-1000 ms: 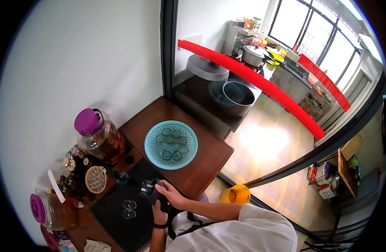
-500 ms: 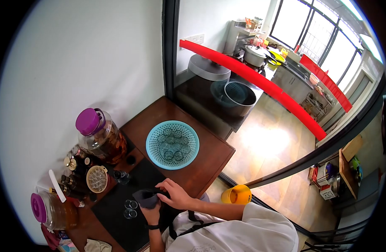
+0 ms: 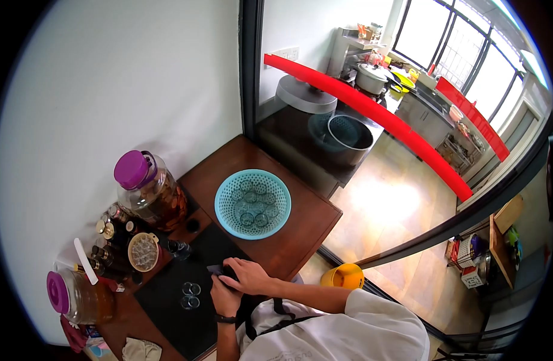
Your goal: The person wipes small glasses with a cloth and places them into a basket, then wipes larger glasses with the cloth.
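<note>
Both hands meet over the near edge of the black mat [image 3: 168, 316]. My left hand [image 3: 224, 296], with a dark band at its wrist, is closed around a dark grey cloth [image 3: 215, 269]. From the right, my right hand [image 3: 250, 277] bends its fingers over the same cloth. Only a corner of the cloth shows; whether something is inside it is hidden. Left of my hands, two small clear glasses [image 3: 190, 295] stand close together on the mat. Farther back on the mat is a dark, shiny glass piece [image 3: 180, 249].
Behind the mat, a light blue plastic colander [image 3: 220, 222] holds several glasses. Purple-lidded jars [image 3: 131, 169], dark bottles [image 3: 103, 256] and a round container [image 3: 144, 253] line the wall. A beige cloth [image 3: 140, 351] lies at the lower left. A yellow bucket [image 3: 342, 277] stands on the floor.
My right hand has closed down over the cloth, which is now mostly covered and folded smaller. The view has shifted slightly, while the glasses and colander stay put.
</note>
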Demonstrator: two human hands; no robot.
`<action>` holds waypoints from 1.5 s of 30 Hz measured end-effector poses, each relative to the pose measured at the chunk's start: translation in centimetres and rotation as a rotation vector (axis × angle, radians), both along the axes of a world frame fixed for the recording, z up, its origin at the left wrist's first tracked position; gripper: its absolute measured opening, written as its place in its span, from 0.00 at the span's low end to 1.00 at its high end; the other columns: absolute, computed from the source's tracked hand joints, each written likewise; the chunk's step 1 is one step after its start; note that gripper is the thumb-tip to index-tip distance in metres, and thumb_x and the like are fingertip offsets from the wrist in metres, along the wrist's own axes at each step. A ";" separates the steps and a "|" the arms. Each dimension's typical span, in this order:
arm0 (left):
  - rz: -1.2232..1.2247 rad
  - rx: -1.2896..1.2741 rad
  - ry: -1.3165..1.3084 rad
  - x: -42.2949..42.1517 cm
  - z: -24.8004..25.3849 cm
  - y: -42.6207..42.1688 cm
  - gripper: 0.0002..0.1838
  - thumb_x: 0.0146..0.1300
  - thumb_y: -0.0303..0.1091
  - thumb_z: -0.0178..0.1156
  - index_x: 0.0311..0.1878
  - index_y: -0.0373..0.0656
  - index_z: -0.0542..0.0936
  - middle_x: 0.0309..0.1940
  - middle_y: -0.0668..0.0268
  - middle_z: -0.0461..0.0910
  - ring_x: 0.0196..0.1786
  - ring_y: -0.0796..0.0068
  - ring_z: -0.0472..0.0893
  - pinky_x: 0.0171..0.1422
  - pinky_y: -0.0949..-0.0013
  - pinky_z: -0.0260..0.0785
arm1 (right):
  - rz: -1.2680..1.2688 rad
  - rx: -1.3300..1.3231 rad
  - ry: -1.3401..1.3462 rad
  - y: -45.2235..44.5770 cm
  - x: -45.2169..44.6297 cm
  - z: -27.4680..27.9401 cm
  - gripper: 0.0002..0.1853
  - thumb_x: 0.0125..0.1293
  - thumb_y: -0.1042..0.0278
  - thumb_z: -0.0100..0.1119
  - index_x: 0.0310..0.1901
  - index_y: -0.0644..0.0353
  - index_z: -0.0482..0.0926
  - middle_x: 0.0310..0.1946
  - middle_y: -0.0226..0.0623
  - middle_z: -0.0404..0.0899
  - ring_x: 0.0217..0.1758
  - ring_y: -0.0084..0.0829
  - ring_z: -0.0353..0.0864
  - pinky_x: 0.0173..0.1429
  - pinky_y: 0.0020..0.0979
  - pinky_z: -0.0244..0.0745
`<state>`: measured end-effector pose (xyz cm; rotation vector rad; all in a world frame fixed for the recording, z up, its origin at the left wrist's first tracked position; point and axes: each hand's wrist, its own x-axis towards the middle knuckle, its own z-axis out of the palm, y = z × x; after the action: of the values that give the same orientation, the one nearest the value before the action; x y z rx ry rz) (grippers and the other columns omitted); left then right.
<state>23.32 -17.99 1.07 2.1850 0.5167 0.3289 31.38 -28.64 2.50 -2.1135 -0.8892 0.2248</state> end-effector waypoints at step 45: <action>-0.582 -0.296 0.062 -1.6 0.4 2.2 0.63 0.37 0.33 0.77 0.74 0.34 0.47 0.67 0.44 0.63 0.62 0.55 0.75 0.61 0.62 0.71 | 0.424 0.180 0.024 -3.7 1.1 0.2 0.22 0.64 0.47 0.53 0.46 0.59 0.67 0.31 0.48 0.76 0.36 0.53 0.77 0.41 0.45 0.73</action>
<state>21.73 -15.84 1.42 1.9526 -0.0524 -0.1253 32.45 -32.34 2.75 -1.7375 -1.2881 0.3719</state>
